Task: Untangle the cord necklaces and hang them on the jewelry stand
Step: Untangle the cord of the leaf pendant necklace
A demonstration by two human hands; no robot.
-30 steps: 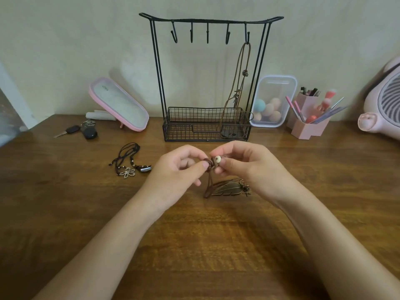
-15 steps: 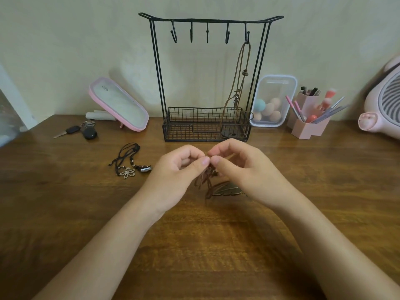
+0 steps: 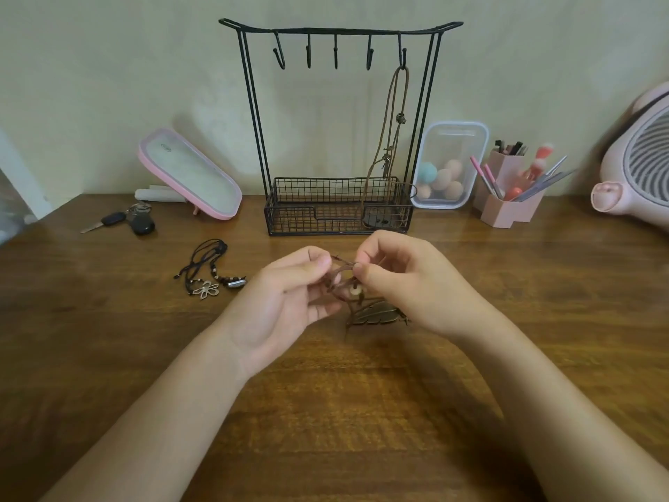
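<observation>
My left hand (image 3: 289, 302) and my right hand (image 3: 409, 284) both pinch the brown cord necklace (image 3: 342, 275) just above the wooden table, fingertips close together. Its white bead (image 3: 354, 291) hangs below the fingers and its bronze leaf pendant (image 3: 376, 315) rests on the table under my right hand. A black wire jewelry stand (image 3: 340, 30) stands at the back centre with several hooks. One brown cord necklace (image 3: 392, 139) hangs from its rightmost hook into the basket. A black cord necklace with a silver flower pendant (image 3: 208, 271) lies in a heap on the table to the left.
A pink-rimmed mirror (image 3: 188, 175) leans at the back left, with car keys (image 3: 126, 221) in front of it. A clear box of makeup sponges (image 3: 449, 164), a pink brush holder (image 3: 510, 190) and a pink fan (image 3: 637, 157) stand at the back right.
My fingers have shifted along the brown cord and drawn slightly apart, pulling a short stretch of cord taut between them. The white bead has dropped below my right fingers.
</observation>
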